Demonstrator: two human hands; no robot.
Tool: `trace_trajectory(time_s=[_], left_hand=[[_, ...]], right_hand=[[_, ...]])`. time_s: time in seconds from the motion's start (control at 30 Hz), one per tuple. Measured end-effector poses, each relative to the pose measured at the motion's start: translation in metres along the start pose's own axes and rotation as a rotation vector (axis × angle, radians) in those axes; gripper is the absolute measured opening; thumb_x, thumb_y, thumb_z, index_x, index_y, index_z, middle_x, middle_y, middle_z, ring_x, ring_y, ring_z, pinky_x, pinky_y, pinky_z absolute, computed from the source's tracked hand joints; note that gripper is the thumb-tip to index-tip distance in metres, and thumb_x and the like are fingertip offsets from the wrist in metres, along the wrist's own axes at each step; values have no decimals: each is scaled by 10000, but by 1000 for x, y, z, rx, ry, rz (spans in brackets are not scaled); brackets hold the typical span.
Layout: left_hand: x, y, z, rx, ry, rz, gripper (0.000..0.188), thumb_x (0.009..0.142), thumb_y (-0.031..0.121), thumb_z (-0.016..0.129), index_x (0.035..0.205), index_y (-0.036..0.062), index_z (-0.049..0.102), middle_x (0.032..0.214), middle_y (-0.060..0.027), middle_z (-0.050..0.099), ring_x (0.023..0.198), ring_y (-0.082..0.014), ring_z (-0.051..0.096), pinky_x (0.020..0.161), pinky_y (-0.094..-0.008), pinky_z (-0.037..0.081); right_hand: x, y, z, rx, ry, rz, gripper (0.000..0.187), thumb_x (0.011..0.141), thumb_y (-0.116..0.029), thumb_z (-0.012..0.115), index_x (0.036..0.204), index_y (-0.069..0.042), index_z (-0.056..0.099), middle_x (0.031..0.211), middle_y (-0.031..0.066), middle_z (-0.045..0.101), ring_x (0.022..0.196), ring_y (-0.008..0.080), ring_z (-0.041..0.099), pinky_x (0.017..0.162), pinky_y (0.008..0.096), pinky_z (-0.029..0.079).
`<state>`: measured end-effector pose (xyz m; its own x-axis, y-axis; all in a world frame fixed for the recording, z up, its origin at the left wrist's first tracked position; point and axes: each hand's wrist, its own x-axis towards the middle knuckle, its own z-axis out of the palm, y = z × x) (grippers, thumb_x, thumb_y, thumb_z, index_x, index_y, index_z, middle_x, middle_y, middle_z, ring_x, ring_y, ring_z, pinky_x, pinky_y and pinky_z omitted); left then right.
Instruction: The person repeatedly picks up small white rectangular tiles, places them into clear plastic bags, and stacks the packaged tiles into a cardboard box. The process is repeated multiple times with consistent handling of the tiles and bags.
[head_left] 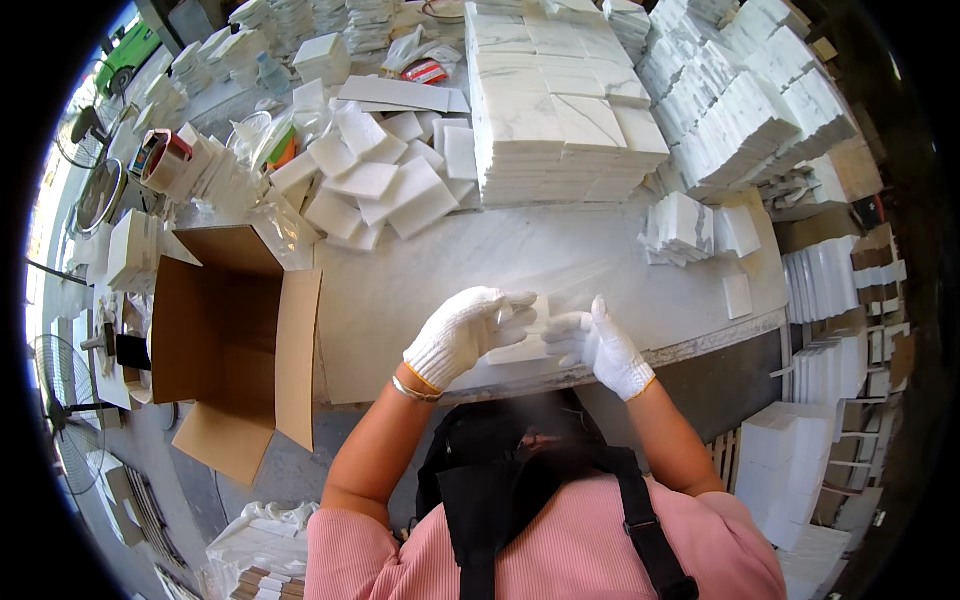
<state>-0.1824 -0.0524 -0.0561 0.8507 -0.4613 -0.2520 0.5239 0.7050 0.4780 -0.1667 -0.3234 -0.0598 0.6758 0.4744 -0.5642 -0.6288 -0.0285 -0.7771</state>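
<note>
At pale worktop [385,300] | white tile [514,353], gloved hands [455,338] [606,352] | tile stacks [560,110] beyond

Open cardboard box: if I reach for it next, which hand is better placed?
Probably the left hand. The cardboard box stands on that side, and the left hand is nearer; the right hand would have to cross past it.

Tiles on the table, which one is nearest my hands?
The white tile between your left hand and right hand; all others lie farther off.
</note>
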Motion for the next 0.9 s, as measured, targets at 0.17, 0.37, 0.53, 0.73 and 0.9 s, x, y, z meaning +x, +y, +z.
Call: trace_trajectory(time_s=[0.17, 0.37, 0.53, 0.73, 0.9], left_hand=[[-62, -46, -12, 172, 231, -202, 287, 925, 182, 669, 1096, -46, 705, 1059, -102, 732, 817, -126, 630, 748, -261, 526], [-70, -74, -40, 577, 313, -313, 354, 932, 257, 685, 1113, -46, 712, 999, -68, 719, 855, -101, 624, 785, -253, 517], [-65, -83, -47, 662, 340, -285, 308, 921, 264, 686, 1045, -14, 733, 903, -22, 701, 801, -83, 596, 742, -243, 494], [-67, -82, -52, 774, 321, -247, 330, 938, 281, 688, 1057, -23, 734, 913, -35, 717, 830, -82, 603, 769, -244, 497], [-68, -83, -56, 880, 343, -257, 312, 955, 273, 666, 1062, -13, 734, 912, -33, 719, 827, -89, 615, 774, -246, 501]], right_hand=[[-16, 14, 11, 224, -165, 201, 1129, 818, -936, 228, 1378, -4, 531, 1338, 170, 607, 1188, 316, 603, 947, 431, 497], [-23, 41, -7, 282, -137, 285, 864, 886, -757, 532, 1295, 1, 592, 1238, 174, 660, 1088, 267, 668, 878, 417, 563], [-16, 49, 2, -236, 84, 318, 338, 943, -373, 684, 958, -36, 709, 913, 56, 713, 801, 131, 653, 732, 298, 523], [-18, 58, -15, -824, 244, 27, 309, 883, -344, 730, 880, -38, 687, 866, 95, 705, 758, 209, 676, 683, 344, 526], [-28, 4, 5, -1146, 677, -704, 299, 841, -287, 767, 1043, -80, 692, 1059, 114, 690, 972, 303, 674, 816, 396, 542]])
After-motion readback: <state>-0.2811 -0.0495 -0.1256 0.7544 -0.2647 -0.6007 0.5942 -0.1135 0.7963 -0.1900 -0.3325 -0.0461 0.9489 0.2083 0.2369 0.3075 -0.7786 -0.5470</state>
